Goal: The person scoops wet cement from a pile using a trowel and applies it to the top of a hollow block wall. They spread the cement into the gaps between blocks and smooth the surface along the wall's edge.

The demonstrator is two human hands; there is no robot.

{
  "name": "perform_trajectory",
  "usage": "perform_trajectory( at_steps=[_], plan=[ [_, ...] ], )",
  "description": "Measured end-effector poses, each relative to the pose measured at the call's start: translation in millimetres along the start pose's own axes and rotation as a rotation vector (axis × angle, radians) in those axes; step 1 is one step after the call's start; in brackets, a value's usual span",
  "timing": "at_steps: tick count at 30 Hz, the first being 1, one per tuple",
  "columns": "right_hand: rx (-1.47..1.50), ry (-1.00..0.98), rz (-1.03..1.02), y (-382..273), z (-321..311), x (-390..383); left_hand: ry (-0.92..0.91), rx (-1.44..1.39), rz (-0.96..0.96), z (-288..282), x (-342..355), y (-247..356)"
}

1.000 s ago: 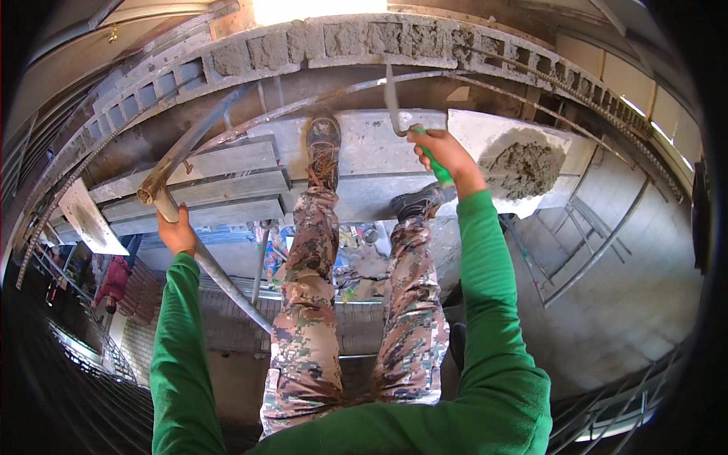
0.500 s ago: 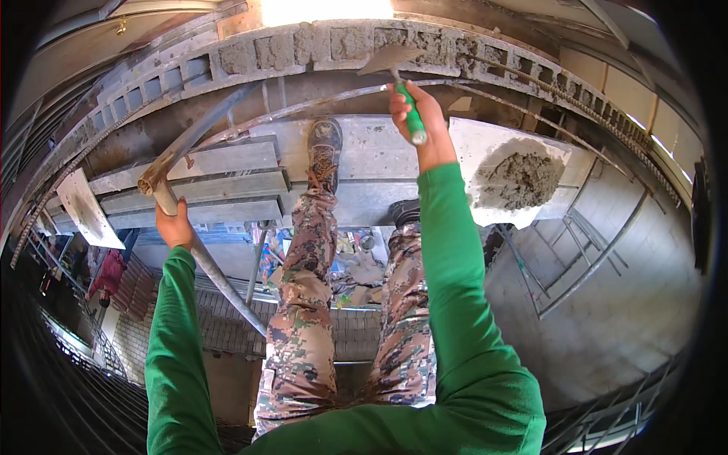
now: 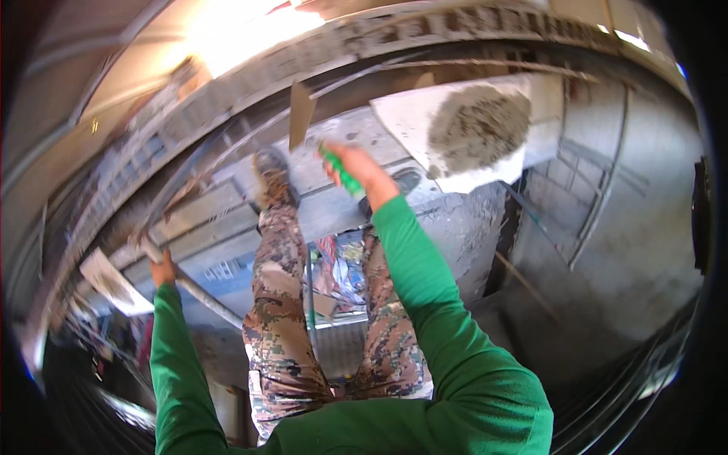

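My right hand (image 3: pixel 362 168) is closed round the green handle of a trowel (image 3: pixel 300 115). Its thin blade, seen nearly edge-on, points away from me above the planks (image 3: pixel 334 133). My left hand (image 3: pixel 162 270) grips a scaffold pipe (image 3: pixel 208 298) on the left, close to where it meets another bar. To the right of the trowel, a heap of wet grey mortar (image 3: pixel 481 127) lies on a white board (image 3: pixel 394 114). Ahead runs a wall of hollow concrete blocks (image 3: pixel 364 47), its top blurred.
My boots stand on the raised planks, the left boot (image 3: pixel 274 176) near the trowel. Through the gap between my legs, litter (image 3: pixel 341 273) shows far below. Another smeared board (image 3: pixel 114 282) lies at the left. Metal frames (image 3: pixel 607 182) stand at the right.
My right hand has brought the trowel back from the block wall, lower and to the left, and its blade has turned. The view has tilted and swung right. My left hand still grips the pipe.
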State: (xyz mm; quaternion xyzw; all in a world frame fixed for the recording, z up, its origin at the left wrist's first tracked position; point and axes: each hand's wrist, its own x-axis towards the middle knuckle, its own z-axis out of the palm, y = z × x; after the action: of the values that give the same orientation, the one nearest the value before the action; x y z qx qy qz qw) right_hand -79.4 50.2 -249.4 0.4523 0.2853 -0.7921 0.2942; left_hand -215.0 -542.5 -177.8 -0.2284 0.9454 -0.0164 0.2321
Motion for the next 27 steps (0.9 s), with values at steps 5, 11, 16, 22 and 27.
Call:
perform_trajectory(
  at_steps=[5,11,16,22,27],
  plan=[
    [-0.251,0.350,-0.307,89.8,-116.5,-102.9,0.078,0.245,0.242,14.3,-91.3,47.7],
    [0.514,0.793,-0.140,187.7,-287.1,-119.0,-0.530,-0.007,0.521,49.7,-242.4,165.9],
    [0.041,1.451,-0.290,286.2,-468.9,-79.4,-0.541,0.240,0.699,70.3,-263.1,224.3],
    [-0.470,1.754,-0.198,280.4,-719.7,-104.6,-0.667,0.391,0.771,98.5,-271.7,253.9],
    [-0.759,1.395,-0.080,144.5,-776.2,-119.8,-0.645,0.474,0.579,87.8,-287.2,286.1]
  ],
)
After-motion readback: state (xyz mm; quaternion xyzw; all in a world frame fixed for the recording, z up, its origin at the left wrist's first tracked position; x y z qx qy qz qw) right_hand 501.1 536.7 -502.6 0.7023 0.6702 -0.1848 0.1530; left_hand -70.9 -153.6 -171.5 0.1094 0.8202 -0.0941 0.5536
